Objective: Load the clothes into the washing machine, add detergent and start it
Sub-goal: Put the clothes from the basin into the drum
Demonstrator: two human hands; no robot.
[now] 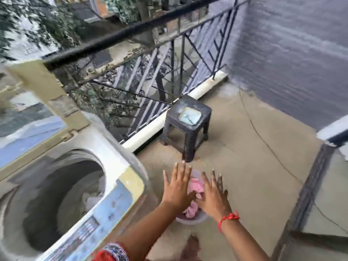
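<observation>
A top-loading washing machine stands at the left with its lid up and its drum open; some pale cloth shows low inside. On the floor to its right sits a pale basin with pink clothes in it. My left hand and my right hand hover side by side above the basin, fingers spread, holding nothing. A red thread circles my right wrist.
A dark plastic stool with a pale square object on top stands beyond the basin by the balcony railing. A grey wall closes the right side. A raised step lies at the right.
</observation>
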